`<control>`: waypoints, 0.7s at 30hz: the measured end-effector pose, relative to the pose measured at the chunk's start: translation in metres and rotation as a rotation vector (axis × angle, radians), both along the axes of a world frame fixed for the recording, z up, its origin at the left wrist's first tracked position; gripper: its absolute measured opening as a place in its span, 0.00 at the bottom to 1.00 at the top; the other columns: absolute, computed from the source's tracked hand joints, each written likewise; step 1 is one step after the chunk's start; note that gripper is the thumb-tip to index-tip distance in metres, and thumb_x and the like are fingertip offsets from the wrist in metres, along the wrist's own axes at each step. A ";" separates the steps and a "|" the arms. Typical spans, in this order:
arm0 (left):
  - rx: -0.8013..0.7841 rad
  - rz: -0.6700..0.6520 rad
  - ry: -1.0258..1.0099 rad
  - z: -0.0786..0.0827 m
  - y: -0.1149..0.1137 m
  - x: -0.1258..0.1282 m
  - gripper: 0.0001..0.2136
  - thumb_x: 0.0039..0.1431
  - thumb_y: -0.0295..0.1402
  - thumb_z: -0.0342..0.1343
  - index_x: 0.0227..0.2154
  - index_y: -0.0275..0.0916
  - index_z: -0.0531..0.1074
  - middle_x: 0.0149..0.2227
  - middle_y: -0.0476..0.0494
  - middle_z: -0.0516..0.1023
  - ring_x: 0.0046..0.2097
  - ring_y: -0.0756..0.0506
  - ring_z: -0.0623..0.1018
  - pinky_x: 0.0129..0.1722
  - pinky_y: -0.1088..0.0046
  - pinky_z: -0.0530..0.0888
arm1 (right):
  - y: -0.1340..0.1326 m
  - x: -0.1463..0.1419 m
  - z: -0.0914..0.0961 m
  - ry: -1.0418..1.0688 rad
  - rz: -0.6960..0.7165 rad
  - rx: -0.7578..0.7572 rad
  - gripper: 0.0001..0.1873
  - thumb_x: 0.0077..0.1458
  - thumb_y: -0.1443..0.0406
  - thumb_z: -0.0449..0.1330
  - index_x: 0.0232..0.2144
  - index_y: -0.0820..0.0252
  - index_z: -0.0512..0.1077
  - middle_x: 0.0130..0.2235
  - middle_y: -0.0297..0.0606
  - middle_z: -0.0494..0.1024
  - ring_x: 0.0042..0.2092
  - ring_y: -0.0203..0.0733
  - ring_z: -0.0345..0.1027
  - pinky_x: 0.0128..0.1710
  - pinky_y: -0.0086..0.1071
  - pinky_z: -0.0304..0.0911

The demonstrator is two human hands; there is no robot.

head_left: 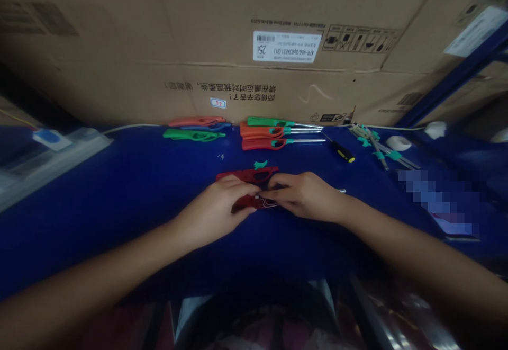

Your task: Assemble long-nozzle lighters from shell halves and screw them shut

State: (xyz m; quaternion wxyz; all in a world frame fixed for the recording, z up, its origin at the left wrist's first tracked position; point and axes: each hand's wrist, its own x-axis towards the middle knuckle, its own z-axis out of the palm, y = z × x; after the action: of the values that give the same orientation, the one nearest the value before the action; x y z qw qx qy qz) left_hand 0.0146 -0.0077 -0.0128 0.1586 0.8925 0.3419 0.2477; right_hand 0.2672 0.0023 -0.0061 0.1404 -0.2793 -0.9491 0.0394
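Observation:
My left hand [220, 209] is closed on a red lighter shell half [246, 202], thumb at its near edge and fingers at the far edge. At that shell my right hand [304, 194] pinches its fingertips together; what is between them is too small and hidden to name. A thin white wire [270, 204] curls out of the shell below the right fingers. Just behind both hands lies a second red shell half [266, 173] with a trigger opening. Beyond it rests a small teal trigger piece [260, 164].
Finished-looking long lighters [283, 132] and several coloured shells [194, 130] line the back. A screwdriver [343, 151], metal tubes with teal parts [377, 146] and a white tape roll [398, 143] lie right. A cardboard box [214, 37] walls the blue table [119, 191].

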 end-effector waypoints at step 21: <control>-0.032 0.005 -0.030 -0.002 0.003 0.000 0.14 0.59 0.28 0.65 0.48 0.40 0.77 0.45 0.45 0.83 0.46 0.43 0.82 0.49 0.65 0.78 | 0.002 0.003 -0.002 -0.079 0.023 0.164 0.17 0.67 0.66 0.54 0.53 0.54 0.76 0.46 0.38 0.80 0.29 0.33 0.68 0.27 0.29 0.55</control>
State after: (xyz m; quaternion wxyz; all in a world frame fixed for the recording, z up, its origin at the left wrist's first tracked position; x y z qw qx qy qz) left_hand 0.0150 -0.0052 -0.0149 0.1773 0.8853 0.3454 0.2558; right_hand 0.2700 0.0039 -0.0079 0.1249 -0.2571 -0.9571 -0.0479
